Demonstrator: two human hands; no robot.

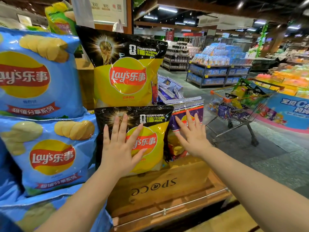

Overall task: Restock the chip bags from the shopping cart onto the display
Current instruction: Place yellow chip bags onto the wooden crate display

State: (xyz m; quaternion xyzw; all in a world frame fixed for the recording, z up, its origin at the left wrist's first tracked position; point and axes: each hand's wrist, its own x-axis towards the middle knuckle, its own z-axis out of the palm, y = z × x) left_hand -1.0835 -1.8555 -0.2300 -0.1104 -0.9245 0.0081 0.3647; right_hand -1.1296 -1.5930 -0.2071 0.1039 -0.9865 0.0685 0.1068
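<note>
The supermarket aisle ran behind the wooden display (160, 190). Your left hand (119, 144) lay flat, fingers straight, on the yellow chip bag (150, 131); your right hand (192, 136), open, held nothing. The shopping cart (240, 106) stood far right. Press evenly; seat the bag upright.

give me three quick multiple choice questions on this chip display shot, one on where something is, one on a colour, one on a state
1. Where is the shopping cart?
A. right, in the aisle
B. behind the blue bags
C. under the display

2. Colour of the bag under the right hand?
A. green
B. purple
C. orange

3. How is the left hand?
A. in a fist
B. pinching a corner
C. flat, fingers spread

Answers:
1 A, it stands on the aisle floor.
2 B, the purple bag shows around the fingers.
3 C, the palm lies on the lower black and yellow bag.
</note>
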